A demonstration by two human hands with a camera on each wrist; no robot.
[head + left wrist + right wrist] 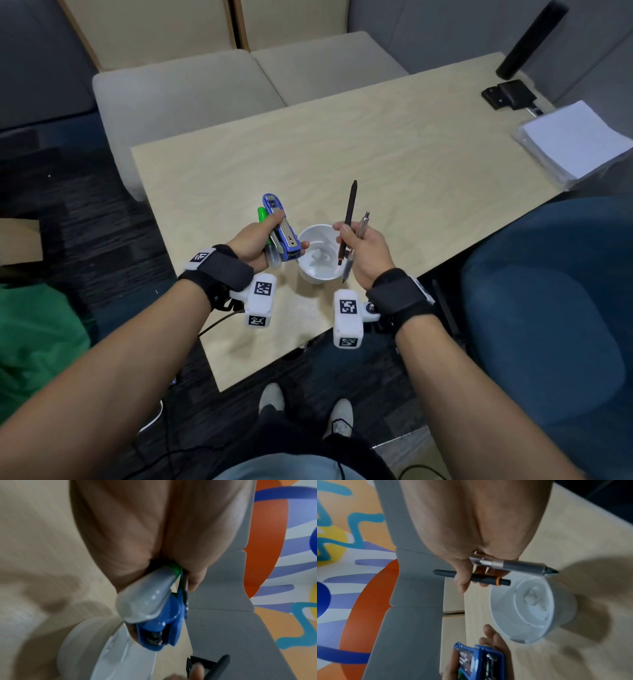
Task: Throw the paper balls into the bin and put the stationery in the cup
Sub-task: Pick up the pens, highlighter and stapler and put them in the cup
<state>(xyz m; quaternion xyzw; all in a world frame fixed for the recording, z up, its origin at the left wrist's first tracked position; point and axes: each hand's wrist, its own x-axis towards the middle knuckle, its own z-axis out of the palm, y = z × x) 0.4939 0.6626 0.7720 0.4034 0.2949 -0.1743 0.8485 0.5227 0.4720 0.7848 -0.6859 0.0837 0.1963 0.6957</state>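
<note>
A white cup (313, 278) stands upright on the light wooden table (394, 147) near its front edge. Just left of the cup's rim, my left hand (289, 232) grips a blue stapler (282, 229) and a green highlighter (262, 216) together. The highlighter's clear cap (147, 599) points toward the cup (82, 642). My right hand (346, 240) holds a dark pen (351, 202) and a grey pen (363, 222) at the cup's right rim, tips slanting down. The right wrist view shows both pens (518, 565) beside the cup (565, 609). No paper ball or bin shows.
A stack of white paper (579, 144) lies at the table's right edge, with a black clamp (510, 94) behind it. A blue chair (548, 308) stands to my right, grey seat cushions (191, 99) beyond the table, and a green object (34, 342) at the left.
</note>
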